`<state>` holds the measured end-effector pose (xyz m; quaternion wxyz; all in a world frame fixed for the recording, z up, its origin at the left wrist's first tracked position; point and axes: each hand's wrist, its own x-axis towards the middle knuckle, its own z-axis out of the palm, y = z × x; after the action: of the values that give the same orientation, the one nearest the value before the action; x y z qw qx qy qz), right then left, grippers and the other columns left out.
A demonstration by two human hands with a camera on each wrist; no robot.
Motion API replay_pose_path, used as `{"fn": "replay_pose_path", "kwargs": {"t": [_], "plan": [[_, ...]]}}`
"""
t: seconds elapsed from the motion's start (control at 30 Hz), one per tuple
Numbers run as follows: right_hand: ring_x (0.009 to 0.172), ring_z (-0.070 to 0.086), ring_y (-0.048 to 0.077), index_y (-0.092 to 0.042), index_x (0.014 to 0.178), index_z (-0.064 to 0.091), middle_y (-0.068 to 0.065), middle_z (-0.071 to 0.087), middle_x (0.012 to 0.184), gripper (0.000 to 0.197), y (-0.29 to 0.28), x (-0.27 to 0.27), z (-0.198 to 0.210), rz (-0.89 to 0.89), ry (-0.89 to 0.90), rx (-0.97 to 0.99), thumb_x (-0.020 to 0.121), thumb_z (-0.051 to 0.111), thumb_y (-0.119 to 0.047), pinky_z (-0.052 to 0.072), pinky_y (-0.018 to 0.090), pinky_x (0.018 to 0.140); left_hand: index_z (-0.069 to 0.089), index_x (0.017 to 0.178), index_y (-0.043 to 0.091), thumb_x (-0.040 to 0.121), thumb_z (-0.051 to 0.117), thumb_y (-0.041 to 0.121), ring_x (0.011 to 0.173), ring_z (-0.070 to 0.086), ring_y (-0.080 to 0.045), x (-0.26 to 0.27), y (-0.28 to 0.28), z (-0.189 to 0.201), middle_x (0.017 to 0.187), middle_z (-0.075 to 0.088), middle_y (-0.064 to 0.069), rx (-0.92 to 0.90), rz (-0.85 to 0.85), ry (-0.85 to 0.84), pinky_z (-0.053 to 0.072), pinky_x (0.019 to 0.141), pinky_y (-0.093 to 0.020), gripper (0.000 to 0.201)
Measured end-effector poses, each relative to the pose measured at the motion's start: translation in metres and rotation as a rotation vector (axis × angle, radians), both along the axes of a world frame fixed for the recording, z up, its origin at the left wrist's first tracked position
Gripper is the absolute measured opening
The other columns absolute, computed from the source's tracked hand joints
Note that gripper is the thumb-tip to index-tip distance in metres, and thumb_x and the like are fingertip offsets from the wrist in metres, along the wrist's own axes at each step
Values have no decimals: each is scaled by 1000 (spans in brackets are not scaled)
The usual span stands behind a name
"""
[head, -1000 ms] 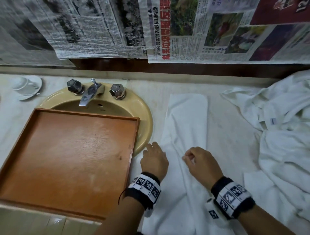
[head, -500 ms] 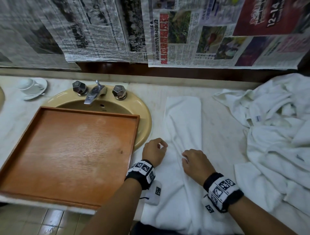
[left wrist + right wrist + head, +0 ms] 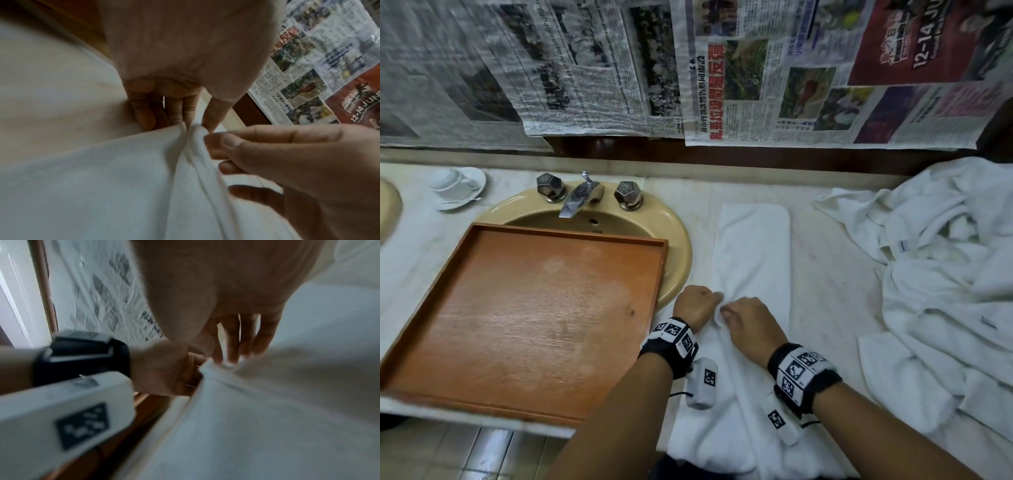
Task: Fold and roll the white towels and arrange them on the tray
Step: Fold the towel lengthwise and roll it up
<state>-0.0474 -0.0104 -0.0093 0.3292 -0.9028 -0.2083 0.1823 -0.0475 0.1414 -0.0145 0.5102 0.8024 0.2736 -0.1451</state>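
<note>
Head view: right of the tray [image 3: 524, 318] on the counter [image 3: 832, 274], the left hand [image 3: 697, 308] and right hand [image 3: 751, 327] meet, fingers curled and pinching a raised fold of the long towel [image 3: 753, 246] lying between them.

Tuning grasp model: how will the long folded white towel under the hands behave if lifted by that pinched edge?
Likely floppy: the towel bunches into soft ridges where the left hand and right hand pinch it. Its near end already droops over the counter edge, so it would probably sag and unfold.
</note>
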Motion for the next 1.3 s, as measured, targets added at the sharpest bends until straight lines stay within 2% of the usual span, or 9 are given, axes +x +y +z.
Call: {"fn": "replay_pose_path", "kwargs": {"t": [0.1, 0.2, 0.33, 0.43, 0.5, 0.63, 0.77, 0.97, 1.3], "plan": [[149, 17, 30, -8, 152, 33, 16, 19, 163, 51, -16, 12, -11, -34, -73, -279, 106, 34, -29, 19, 44, 121, 44, 64, 15, 84, 67, 25, 62, 41, -19, 3, 3, -2, 65, 44, -3, 62, -35, 16, 34, 61, -32, 32], [152, -20, 26, -10, 158, -13, 13, -24, 163, 69, -36, 14, -23, 3, -34, -580, 106, 18, -43, -4, 49, 124, 54, 79, 15, 89, 60, 24, 73, 55, -19, 5, 7, 3, 81, 58, -1, 301, -115, 68, 39, 62, -28, 15], [150, -24, 31, -3, 154, -15, 20, -25, 161, 77, -35, 17, -25, -2, -154, -567, 104, 18, -50, -8, 52, 122, 45, 137, 11, 98, 50, 32, 118, 54, -32, 9, -9, 2, 136, 50, -14, 767, -381, -105, 48, 94, -41, 44], [151, -22, 27, -4, 155, -10, 16, -19, 164, 86, -34, 16, -34, 142, -185, -513, 95, -6, -66, -7, 46, 123, 14, 160, 18, 106, 34, 36, 154, 8, -30, 16, -26, -6, 169, 3, -10, 773, -815, -226, 19, 122, -53, 61], [149, -27, 23, -6, 154, -18, 11, -27, 162, 98, -42, 16, -42, 118, -74, -563, 82, -21, -73, -12, 43, 123, -4, 161, 22, 108, 23, 41, 154, -14, -23, 22, -23, -17, 167, -19, -1, 732, -949, -110, 2, 124, -54, 63], [150, -24, 30, -4, 155, -18, 15, -27, 162, 83, -53, 24, -37, -67, -14, -631, 98, 4, -60, -11, 49, 123, -15, 159, 15, 107, 16, 46, 153, -20, -28, 39, -12, -24, 163, -28, -8, 756, -754, 62, -5, 124, -52, 68], [150, -25, 28, -6, 156, -11, 15, -25, 162, 82, -57, 21, -38, 55, -98, -540, 94, -2, -58, -12, 47, 122, -11, 159, 31, 106, 19, 49, 151, -22, -29, 57, -32, -19, 163, -27, -5, 794, -918, -168, -9, 123, -53, 64], [149, -27, 19, -10, 155, -18, 5, -29, 161, 86, -74, 16, -53, 154, -103, -538, 88, -7, -63, -14, 44, 121, -10, 160, 24, 105, 22, 48, 153, -19, -31, 66, -23, -16, 164, -25, -10, 836, -826, 60, -2, 122, -60, 68], [150, -25, 20, -11, 151, -23, 5, -28, 161, 76, -77, 60, -53, 188, -128, -547, 91, -7, -56, -11, 48, 123, -4, 161, 30, 103, 31, 41, 155, -9, -28, 44, -32, -9, 168, -15, -5, 834, -978, -5, 4, 122, -61, 68]]}}
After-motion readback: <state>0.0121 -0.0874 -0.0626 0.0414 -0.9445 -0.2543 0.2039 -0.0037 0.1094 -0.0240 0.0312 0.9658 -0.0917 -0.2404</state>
